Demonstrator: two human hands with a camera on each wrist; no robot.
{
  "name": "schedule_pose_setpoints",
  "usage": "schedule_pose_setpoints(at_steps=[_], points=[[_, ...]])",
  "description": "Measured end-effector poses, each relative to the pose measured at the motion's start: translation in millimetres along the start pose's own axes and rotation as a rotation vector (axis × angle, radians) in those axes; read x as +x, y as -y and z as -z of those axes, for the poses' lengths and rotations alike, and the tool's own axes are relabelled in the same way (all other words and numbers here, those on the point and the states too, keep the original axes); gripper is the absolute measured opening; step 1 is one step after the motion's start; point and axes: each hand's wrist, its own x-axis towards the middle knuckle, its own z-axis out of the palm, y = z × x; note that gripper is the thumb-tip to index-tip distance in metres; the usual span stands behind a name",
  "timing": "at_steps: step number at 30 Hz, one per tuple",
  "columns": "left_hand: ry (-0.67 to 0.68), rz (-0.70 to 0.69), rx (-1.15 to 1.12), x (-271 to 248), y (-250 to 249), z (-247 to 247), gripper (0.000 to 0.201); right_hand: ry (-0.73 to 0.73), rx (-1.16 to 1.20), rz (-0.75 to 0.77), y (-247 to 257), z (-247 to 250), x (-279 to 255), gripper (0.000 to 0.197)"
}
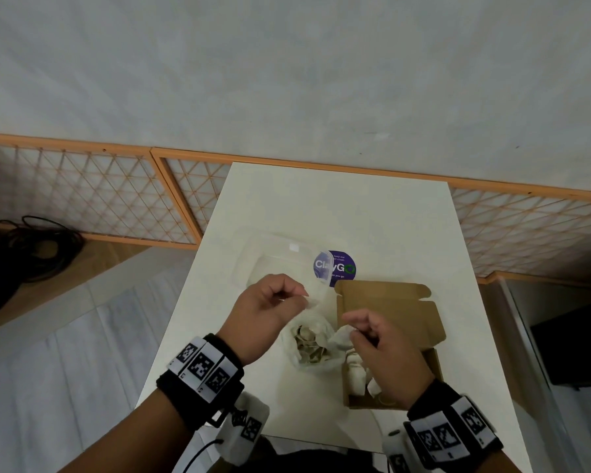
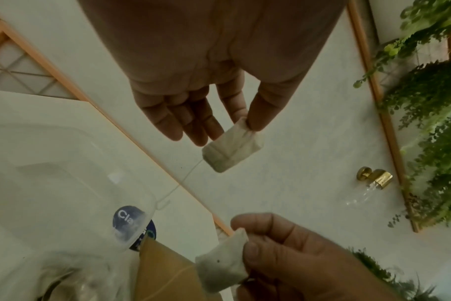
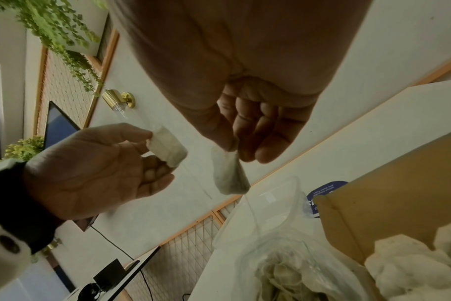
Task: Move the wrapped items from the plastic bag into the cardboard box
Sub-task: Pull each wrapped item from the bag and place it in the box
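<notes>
Your left hand (image 2: 193, 85) and right hand (image 3: 245, 114) each pinch one tea bag (image 2: 232, 148) by a corner; the trailing string (image 2: 183, 183) could snag the plastic bag (image 3: 291, 254) before the box (image 1: 393, 322).

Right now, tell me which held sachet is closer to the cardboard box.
The sachet pinched by the right hand, beside the box; the left hand holds the other farther away.

The plastic bag (image 1: 309, 349) is lying on the table (image 1: 372, 213), the cardboard box (image 1: 389, 353) sitting just right of it.
</notes>
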Motion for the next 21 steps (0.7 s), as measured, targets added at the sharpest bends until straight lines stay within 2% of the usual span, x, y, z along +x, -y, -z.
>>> schedule_pose_setpoints(at_steps=[7,9,12,17,21], points=[[0.014,-0.057,-0.095,0,-16,8,0.011,-0.039,0.119,0.002,8,11,-1,0.028],[0.031,-0.074,-0.044,-1,-16,7,0.006,-0.039,0.142,0.012,14,15,-1,0.028],[0.087,-0.089,0.075,-6,-15,6,0.012,-0.048,0.158,0.055,25,23,-2,0.026],[0.252,-0.083,0.162,-17,-14,5,0.014,-0.057,0.262,0.099,38,30,0,0.022],[0.256,-0.145,0.265,-19,-15,-1,0.011,-0.041,0.301,0.171,48,29,2,0.019]])
